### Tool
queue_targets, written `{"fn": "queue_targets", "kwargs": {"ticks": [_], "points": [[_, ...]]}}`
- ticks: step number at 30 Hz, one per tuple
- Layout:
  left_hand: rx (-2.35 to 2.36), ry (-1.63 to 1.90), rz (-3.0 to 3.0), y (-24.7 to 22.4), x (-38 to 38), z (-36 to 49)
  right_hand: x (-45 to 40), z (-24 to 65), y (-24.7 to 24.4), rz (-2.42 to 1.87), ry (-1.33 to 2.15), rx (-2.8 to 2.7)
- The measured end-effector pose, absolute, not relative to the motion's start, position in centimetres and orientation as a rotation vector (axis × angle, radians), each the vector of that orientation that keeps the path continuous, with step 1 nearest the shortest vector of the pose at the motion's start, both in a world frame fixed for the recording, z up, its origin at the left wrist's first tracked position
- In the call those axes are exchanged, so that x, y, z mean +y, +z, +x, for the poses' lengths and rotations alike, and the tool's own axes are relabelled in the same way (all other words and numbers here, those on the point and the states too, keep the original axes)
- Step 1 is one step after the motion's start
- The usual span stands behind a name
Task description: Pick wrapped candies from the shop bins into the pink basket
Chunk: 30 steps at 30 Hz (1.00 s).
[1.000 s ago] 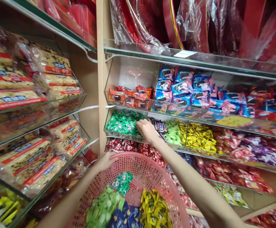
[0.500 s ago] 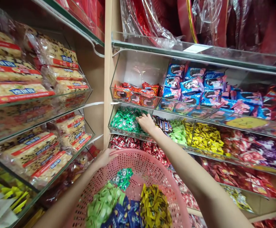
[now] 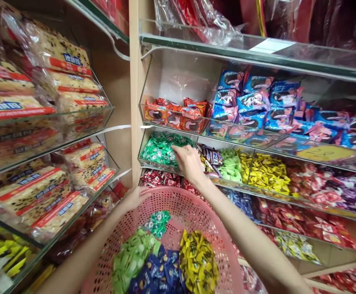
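Glass shelving behind; left hand grips pink basket.

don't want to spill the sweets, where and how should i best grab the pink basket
Take the pink basket by its rim, from the outer right side, roughly across from the left grip. Its round wall rises to an open edge that fingers could likely hook over, and the sweets lie lower inside.
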State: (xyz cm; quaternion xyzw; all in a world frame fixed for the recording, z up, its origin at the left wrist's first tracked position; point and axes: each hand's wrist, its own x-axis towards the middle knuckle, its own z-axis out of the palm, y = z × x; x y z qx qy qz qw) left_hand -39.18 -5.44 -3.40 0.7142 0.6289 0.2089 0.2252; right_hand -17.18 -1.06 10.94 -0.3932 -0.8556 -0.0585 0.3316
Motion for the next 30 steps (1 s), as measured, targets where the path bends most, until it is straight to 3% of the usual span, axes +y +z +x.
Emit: {"fn": "queue_targets", "kwargs": {"ticks": [5, 9, 21, 30], "points": [[1.781, 0.540, 2.028, -3.6, -4.9, -38.9, -5.7, -17.9, 4.5, -0.818, 1.144, -1.706], [1.790, 0.496, 2.039, -3.6, -4.7, -38.4, -6.2, -17.5, 0.6, -0.881, 1.580, -1.361], [1.711, 0.478, 2.072, -4.2, -4.6, -37.7, -6.4, -15.2, -2.1, -0.939, 1.544, -1.290], [1.710, 0.406, 2.156, -4.5, -4.7, -37.2, -5.2, -13.7, -8.3, -1.289, 0.885, -1.995]]}}
